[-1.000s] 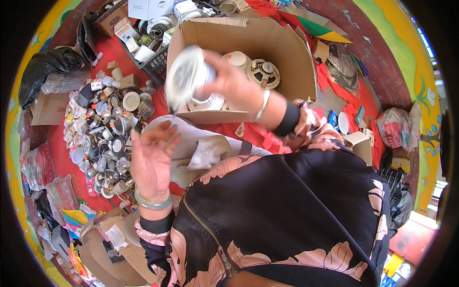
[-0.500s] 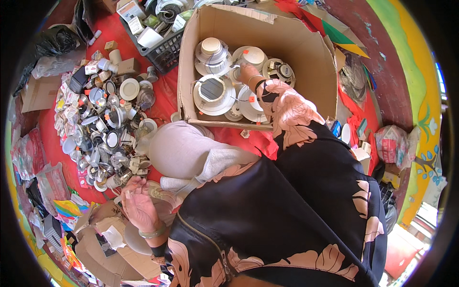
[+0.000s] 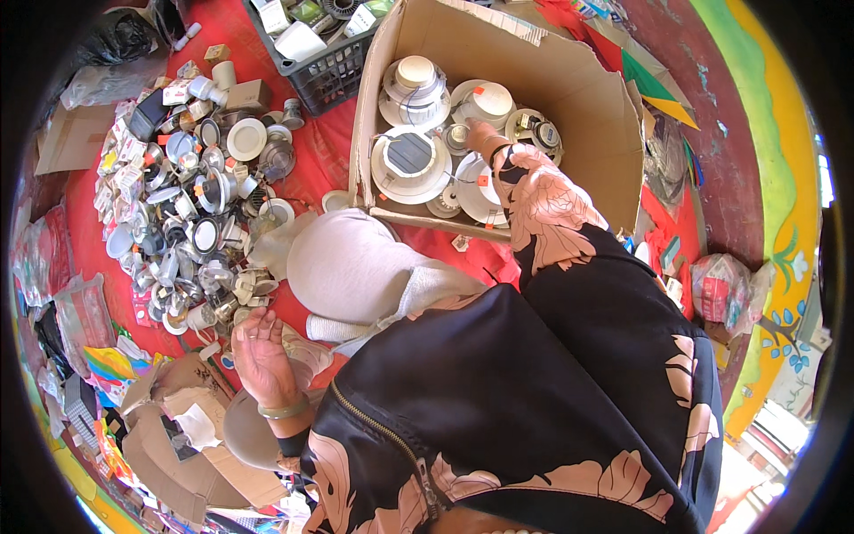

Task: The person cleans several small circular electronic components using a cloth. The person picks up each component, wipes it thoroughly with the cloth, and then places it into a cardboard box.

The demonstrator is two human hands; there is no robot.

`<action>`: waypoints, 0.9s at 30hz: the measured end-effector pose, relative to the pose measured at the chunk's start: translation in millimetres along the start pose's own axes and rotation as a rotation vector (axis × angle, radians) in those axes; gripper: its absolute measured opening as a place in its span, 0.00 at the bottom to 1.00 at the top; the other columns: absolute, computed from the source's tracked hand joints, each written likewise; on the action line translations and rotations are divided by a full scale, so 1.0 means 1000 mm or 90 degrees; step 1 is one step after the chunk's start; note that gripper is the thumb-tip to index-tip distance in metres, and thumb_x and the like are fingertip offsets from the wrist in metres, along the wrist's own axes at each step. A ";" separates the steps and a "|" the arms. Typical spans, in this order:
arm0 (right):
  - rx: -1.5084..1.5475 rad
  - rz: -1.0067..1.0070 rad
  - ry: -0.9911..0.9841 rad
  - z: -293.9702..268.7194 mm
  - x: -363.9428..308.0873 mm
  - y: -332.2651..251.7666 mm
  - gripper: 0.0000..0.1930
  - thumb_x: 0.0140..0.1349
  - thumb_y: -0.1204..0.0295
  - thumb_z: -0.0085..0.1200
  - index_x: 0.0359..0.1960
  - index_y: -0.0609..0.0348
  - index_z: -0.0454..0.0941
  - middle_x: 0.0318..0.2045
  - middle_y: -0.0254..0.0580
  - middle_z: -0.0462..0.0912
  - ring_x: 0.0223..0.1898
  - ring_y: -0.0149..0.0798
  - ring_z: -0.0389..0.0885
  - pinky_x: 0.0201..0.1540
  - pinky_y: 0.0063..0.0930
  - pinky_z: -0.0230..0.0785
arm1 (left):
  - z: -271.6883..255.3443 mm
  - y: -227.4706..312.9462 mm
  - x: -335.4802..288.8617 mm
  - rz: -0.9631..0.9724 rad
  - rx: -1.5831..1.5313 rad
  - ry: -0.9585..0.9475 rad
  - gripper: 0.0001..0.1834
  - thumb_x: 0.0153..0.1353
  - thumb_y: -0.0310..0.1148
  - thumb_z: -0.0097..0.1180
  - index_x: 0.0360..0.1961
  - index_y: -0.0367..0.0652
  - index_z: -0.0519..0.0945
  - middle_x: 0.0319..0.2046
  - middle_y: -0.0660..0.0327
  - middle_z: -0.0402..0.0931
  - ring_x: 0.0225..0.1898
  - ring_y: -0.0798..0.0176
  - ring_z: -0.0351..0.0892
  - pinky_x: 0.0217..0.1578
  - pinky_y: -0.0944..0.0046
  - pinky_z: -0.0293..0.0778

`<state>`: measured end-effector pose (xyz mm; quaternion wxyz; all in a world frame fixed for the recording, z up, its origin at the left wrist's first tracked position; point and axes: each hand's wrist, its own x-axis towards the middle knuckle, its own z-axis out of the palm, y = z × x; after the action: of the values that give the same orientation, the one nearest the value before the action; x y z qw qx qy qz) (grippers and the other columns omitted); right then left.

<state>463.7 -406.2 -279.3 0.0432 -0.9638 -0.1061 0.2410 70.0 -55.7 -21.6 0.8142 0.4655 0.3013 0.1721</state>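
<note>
Inside the cardboard box [image 3: 605, 133], my right hand [image 3: 486, 139] reaches down with its fingers closed at the edge of a small round downlight [image 3: 456, 137]. Its fingertips are partly hidden. Around it lie larger white downlights: one with a grey ribbed back [image 3: 409, 155], one with a raised round back [image 3: 415, 73], and another bearing an orange sticker [image 3: 487, 100]. A further light with an exposed driver [image 3: 537, 133] lies just beyond my hand. My left hand [image 3: 263, 358] is raised, empty, palm up with loosely bent fingers, near the heap of loose lights.
Left of my knee [image 3: 342, 262], a heap of mixed downlights and bulbs [image 3: 206, 236] spreads over a red sheet [image 3: 307, 165]. A black plastic crate [image 3: 331, 82] with more lamps stands behind it. Torn cardboard [image 3: 169, 445] lies at lower left, bagged goods [image 3: 721, 289] at right.
The view has shifted, so the box and heap sit slightly further right and higher. My right hand stays at the small downlight; my left hand remains raised beside the heap.
</note>
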 end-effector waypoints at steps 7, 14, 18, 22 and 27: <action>0.120 -0.126 0.253 -0.113 -0.038 -0.054 0.13 0.54 0.69 0.49 0.41 0.52 0.79 0.40 0.43 0.80 0.42 0.43 0.79 0.46 0.33 0.70 | -0.034 0.001 -0.003 0.041 -0.195 0.144 0.14 0.63 0.39 0.44 0.43 0.40 0.69 0.42 0.51 0.73 0.49 0.54 0.69 0.53 0.54 0.62; 0.196 -0.811 0.175 -0.228 -0.296 -0.252 0.11 0.51 0.74 0.51 0.38 0.57 0.76 0.38 0.43 0.78 0.41 0.42 0.76 0.46 0.31 0.67 | -0.099 0.045 0.022 0.095 -0.257 0.489 0.18 0.61 0.36 0.49 0.47 0.35 0.69 0.45 0.54 0.71 0.53 0.60 0.65 0.56 0.59 0.58; -0.062 -1.137 0.098 -0.162 -0.336 -0.273 0.08 0.47 0.71 0.50 0.31 0.55 0.74 0.31 0.37 0.75 0.40 0.40 0.73 0.52 0.40 0.61 | -0.146 0.073 0.053 0.135 -0.281 0.532 0.20 0.59 0.36 0.48 0.52 0.40 0.68 0.51 0.56 0.63 0.49 0.64 0.63 0.50 0.63 0.57; -0.413 -1.107 -0.121 -0.142 -0.335 -0.289 0.11 0.46 0.72 0.51 0.34 0.53 0.73 0.34 0.38 0.75 0.41 0.39 0.74 0.50 0.37 0.63 | -0.198 0.065 0.100 0.030 -0.142 0.637 0.14 0.58 0.35 0.45 0.43 0.46 0.74 0.36 0.59 0.72 0.32 0.63 0.68 0.34 0.60 0.64; 0.056 -0.909 -0.013 -0.146 -0.340 -0.340 0.06 0.51 0.73 0.49 0.31 0.58 0.71 0.26 0.42 0.73 0.31 0.45 0.75 0.33 0.37 0.67 | -0.267 -0.034 0.162 0.107 1.205 0.159 0.09 0.53 0.32 0.46 0.31 0.46 0.79 0.29 0.52 0.78 0.35 0.51 0.79 0.36 0.53 0.72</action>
<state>178.1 -156.2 49.9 0.2280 -0.6540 -0.7017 0.1670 19.5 192.7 -207.4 0.0474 0.9288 0.3658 -0.0363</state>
